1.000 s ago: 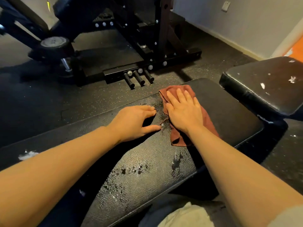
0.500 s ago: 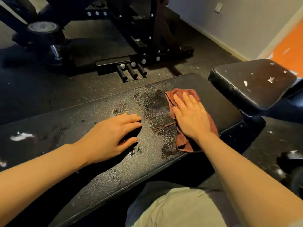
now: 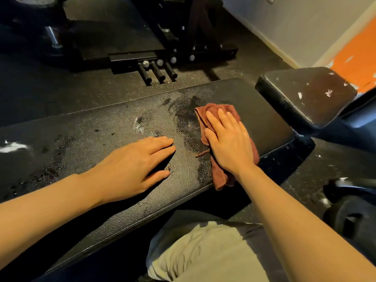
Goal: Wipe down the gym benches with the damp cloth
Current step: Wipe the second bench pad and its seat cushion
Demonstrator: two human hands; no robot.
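A right hand (image 3: 227, 143), fingers flat, presses a brown cloth (image 3: 218, 178) onto a black gym bench (image 3: 101, 123), the cloth's tail overhanging the near edge. The left hand (image 3: 132, 165) rests flat beside wet streaks (image 3: 186, 121). Dry padding lies beyond, toward a second pad (image 3: 305, 94).

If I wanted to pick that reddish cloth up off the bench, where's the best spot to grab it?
Probably the bunched near end of the cloth, which hangs slightly over the bench pad's front edge. It is loose and uncovered, so pinch it from the near side. The right hand lies flat on the middle, pinning the rest.
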